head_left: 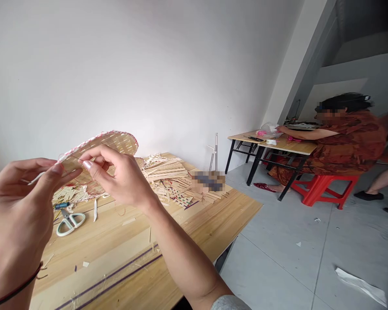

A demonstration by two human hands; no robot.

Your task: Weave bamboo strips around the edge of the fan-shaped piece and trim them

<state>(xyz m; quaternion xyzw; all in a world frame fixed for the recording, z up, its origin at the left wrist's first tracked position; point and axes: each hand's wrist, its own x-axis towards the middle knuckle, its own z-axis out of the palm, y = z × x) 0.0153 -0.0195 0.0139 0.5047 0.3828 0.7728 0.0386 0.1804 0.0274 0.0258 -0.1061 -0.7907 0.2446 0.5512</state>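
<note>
My left hand pinches the pale binding strip at the near rim of a woven bamboo piece, held tilted above the table. Red thread runs in stitches along its rounded edge. Close by, my right hand has thumb and forefinger pressed together on a thin, needle-like thing at the same rim; it is too fine to make out fully. Below the hands lie white-handled scissors, a blue-green thread spool and a small white pointed piece.
Bamboo strips and woven offcuts are heaped at the back of the wooden table. Small scraps lie about it. To the right, a person sits on a red stool at another table.
</note>
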